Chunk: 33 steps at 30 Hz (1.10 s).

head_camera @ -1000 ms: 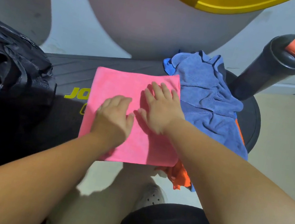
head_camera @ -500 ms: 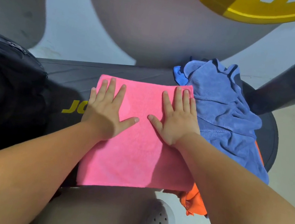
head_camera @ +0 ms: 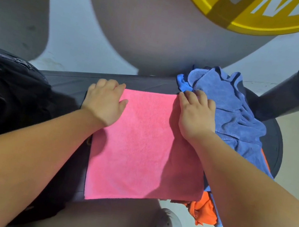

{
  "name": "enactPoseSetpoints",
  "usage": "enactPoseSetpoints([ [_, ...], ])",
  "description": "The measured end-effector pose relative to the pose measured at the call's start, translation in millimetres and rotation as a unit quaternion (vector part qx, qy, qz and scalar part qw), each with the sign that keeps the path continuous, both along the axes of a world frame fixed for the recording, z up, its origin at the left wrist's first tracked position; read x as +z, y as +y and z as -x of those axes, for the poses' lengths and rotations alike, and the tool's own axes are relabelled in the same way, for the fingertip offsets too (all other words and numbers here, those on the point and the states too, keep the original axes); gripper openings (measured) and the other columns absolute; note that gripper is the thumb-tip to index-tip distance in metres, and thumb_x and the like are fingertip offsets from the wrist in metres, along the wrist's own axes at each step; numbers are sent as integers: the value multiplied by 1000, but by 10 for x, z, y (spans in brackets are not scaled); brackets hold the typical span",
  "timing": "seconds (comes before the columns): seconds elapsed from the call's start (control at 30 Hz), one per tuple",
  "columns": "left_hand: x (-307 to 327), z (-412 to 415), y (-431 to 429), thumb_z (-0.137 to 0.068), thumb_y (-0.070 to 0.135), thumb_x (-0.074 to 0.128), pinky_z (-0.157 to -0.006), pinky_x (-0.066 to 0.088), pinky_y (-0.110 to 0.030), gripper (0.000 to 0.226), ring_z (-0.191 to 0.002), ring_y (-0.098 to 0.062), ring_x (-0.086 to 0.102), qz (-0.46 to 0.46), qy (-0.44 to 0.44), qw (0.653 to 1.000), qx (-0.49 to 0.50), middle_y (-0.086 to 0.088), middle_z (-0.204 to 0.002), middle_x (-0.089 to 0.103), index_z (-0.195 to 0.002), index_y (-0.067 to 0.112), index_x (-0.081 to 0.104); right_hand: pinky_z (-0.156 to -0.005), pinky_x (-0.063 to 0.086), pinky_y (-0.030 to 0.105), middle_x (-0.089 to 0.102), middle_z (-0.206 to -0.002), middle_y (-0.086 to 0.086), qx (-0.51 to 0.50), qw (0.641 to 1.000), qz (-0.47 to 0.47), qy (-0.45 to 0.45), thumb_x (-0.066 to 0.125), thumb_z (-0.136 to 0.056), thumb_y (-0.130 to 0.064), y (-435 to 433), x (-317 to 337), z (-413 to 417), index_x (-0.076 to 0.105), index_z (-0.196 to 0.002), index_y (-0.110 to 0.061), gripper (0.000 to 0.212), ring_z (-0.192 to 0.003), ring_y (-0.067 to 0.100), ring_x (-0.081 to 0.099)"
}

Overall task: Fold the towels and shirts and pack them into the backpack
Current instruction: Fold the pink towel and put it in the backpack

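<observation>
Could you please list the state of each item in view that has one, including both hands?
pink towel: folded flat on the black bench.
left hand: fingers curled over the towel's far left corner.
right hand: fingers curled at the far right corner.
blue cloth: crumpled, unfolded.
orange cloth: bunched under the blue one.
backpack: open.
bottle: upright, lid closed.

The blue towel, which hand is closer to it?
The right hand. Its fingertips reach the crumpled blue towel at the far right corner of the pink towel. The left hand is at the pink towel's far left corner, well apart from the blue one.
</observation>
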<state>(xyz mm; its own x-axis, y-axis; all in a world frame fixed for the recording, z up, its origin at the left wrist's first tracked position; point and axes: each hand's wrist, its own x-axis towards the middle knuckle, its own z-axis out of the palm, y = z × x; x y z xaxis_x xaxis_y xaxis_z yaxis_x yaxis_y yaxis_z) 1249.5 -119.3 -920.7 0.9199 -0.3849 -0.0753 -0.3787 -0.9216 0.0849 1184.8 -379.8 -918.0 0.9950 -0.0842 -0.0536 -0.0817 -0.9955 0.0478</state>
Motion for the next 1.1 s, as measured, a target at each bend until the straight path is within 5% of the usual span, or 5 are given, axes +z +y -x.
enactPoseSetpoints([
  [0.27, 93, -338, 94, -88, 33, 63, -86, 47, -44, 20, -101, -31, 54, 58, 68, 996, -6, -5, -103, 55, -103, 20, 62, -81, 28, 39, 62, -106, -3, -36, 999, -3, -30, 46, -91, -14, -46, 49, -184, 65, -117, -23, 33, -106, 29, 45],
  [0.5, 169, -483, 67, -89, 42, 64, -69, 39, -33, 29, -84, -25, 53, -13, 119, 993, 17, -2, -88, 57, -89, 14, 57, -79, 27, 39, 60, -96, -2, -39, 999, -5, -20, 51, -91, -21, -105, 45, -338, 69, -104, -28, 24, -100, 28, 46],
  [0.7, 200, -433, 59, -84, 23, 68, -67, 40, -33, 24, -78, -27, 54, 90, 100, 990, 40, 1, -76, 56, -70, 21, 48, -80, 27, 38, 63, -97, -4, -8, 999, -38, -32, 50, -92, -21, -150, 70, -338, 64, -102, -24, 17, -99, 25, 49],
  [1.0, 507, -364, 28, -83, 11, 60, -71, 41, -31, 11, -91, -34, 60, 151, 6, 984, 90, -7, -92, 68, -83, 21, 65, -77, 40, 37, 70, -102, 3, -15, 981, -184, -51, 54, -87, -13, -239, 447, -440, 59, -121, -23, 36, -98, 31, 61],
  [1.1, 598, -228, 60, -83, 9, 61, -71, 40, -30, 13, -90, -33, 60, 160, 6, 983, 90, -6, -89, 68, -82, 21, 67, -72, 47, 33, 70, -92, -1, -33, 978, -202, -29, 58, -83, -12, -239, 623, -351, 71, -101, -22, 24, -91, 27, 64],
])
